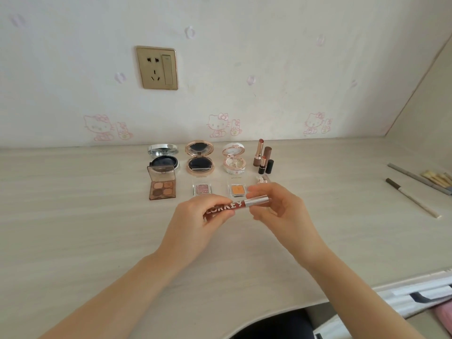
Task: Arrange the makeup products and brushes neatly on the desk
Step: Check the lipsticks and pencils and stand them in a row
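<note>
One lip gloss tube (236, 206) is gripped above the desk (73, 216): red barrel by the left hand (195, 221), silver cap pinched by the right hand (276, 206).

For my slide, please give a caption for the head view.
Both hands hold a red lip gloss tube over neatly arranged makeup.

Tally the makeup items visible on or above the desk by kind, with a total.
Round compacts, open: 3
Eyeshadow palettes, open: 3
Lipsticks, uncapped: 2
Lip gloss tube, held by left hand and right hand: 1
Pencils: 2
Total: 11, leaving out the cut-off brushes.
</note>
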A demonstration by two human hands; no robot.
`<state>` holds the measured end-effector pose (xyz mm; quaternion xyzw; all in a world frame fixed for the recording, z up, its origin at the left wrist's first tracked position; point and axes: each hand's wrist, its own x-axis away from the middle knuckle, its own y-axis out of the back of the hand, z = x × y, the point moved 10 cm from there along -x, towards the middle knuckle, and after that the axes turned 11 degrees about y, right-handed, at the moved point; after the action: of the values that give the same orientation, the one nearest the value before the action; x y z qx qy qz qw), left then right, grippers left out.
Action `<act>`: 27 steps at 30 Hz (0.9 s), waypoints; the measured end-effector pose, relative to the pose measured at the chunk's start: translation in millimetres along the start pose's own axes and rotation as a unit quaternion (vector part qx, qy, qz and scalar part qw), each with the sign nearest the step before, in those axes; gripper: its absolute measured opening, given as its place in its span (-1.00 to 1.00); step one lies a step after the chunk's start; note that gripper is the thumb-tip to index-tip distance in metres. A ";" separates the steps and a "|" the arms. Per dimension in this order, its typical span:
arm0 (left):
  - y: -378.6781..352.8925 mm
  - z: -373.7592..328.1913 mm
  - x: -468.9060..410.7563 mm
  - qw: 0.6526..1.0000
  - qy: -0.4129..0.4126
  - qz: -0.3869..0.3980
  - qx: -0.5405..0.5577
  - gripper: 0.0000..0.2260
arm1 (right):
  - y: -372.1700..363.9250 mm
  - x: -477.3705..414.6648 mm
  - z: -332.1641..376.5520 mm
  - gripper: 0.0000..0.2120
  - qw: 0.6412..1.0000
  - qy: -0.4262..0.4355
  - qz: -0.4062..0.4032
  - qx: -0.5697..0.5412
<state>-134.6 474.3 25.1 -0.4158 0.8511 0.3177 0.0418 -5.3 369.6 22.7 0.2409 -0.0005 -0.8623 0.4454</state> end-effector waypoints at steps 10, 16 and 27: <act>-3.4 0.8 8.9 0.999 -0.017 -0.026 -0.022 -0.82 | 5.9 18.2 -26.9 -0.90 0.987 -0.030 -0.128 -0.088; -3.4 -1.2 9.3 0.999 -0.032 -0.023 -0.022 -0.87 | 3.8 19.0 -20.0 -0.81 0.989 0.001 -0.103 -0.111; -2.7 -6.0 10.0 0.999 -0.043 -0.020 -0.026 -0.83 | 6.7 21.0 -21.9 -0.81 0.984 -0.007 -0.121 -0.131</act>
<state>-138.0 462.8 25.2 -0.4196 0.8316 0.3563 0.0738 -1.3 354.0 -4.0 0.1725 0.1386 -0.9041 0.3655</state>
